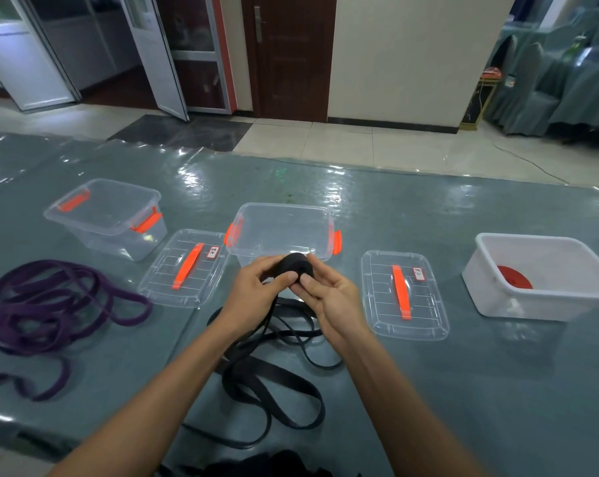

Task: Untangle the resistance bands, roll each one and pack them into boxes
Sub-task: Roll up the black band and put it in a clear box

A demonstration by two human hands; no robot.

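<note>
- Beyond the hands stood the middle clear plastic box with orange latches, open and with nothing inside that I could see. I place everything else from it.
- Well to its right, a red band wound into a flat coil already lay in a white opaque plastic tub, so 1 band looked packed.
- Just in front of the box, the left hand and right hand both pinched a small, tight roll of the flat black rubber band, with fingers curled round it.
- Most of that band trailed nearer the person from the box, in loose matte loops on the glossy grey-green table cover. I judged the rolling barely begun.
- To the box's left and nearer, the purple flat band sprawled in a slack heap, untouched.
- A second clear latched box waited far left, open.
- 2 clear ribbed lids with orange handles lay flat, 1 just left and 1 just right.
</note>
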